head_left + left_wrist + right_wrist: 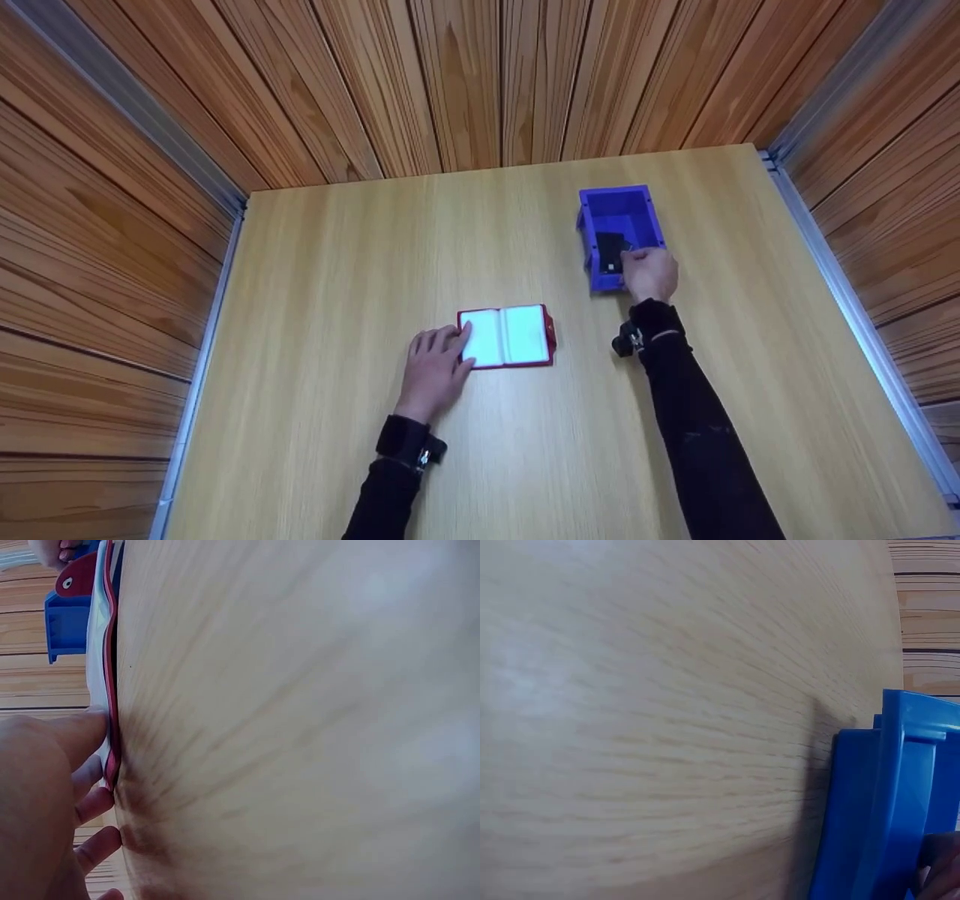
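An open red booklet with white sleeve-like pages lies flat on the table. My left hand rests at its left edge, fingers fairly straight; in the left wrist view one digit presses the page and other fingertips touch the cover's edge and the table. My right hand reaches over the near wall of a blue bin, fingers curled down beside a dark card inside. Its fingertips are mostly hidden, and I cannot tell whether they pinch the card. In the right wrist view, fingers show inside the bin wall.
The light wooden table meets wood-plank walls at the back and on both sides. Metal rails run along the table's sides. The booklet's red clasp tab stands up at its right end.
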Demonstrator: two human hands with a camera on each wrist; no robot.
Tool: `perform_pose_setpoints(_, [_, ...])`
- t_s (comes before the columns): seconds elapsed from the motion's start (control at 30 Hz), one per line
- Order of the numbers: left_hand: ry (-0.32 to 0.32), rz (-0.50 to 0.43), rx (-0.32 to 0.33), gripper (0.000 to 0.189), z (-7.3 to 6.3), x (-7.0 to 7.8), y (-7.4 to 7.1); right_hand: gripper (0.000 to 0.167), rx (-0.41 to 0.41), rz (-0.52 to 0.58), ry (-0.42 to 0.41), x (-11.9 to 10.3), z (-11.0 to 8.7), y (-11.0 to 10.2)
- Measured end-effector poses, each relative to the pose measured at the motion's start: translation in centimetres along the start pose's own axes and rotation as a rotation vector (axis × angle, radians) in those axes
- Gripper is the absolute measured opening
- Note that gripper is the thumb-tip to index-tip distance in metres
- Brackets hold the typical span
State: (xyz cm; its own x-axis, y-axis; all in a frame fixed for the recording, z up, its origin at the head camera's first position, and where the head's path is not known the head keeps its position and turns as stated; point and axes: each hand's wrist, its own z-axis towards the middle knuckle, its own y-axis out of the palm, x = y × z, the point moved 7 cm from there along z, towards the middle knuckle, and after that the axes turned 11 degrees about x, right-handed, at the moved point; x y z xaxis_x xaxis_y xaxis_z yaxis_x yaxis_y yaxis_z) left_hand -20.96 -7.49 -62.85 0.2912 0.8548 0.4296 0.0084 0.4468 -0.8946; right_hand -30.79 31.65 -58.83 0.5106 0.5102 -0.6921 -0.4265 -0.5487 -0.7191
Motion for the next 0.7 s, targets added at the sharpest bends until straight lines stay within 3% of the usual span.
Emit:
perform_pose_setpoints(0.43, [-0.026,-0.025,-0.011,0.062,0.0,-0.9,0.1,0.035,0.006,-0.053,-0.153,-1.0,-0.5,0.0])
perform_pose_setpoints(0.7, [-0.006,-0.020,-0.012,0.060,-0.1,-1.4,-0.3,0.038,0.080,-0.072,-0.332,-1.5,-1.9,-0.7])
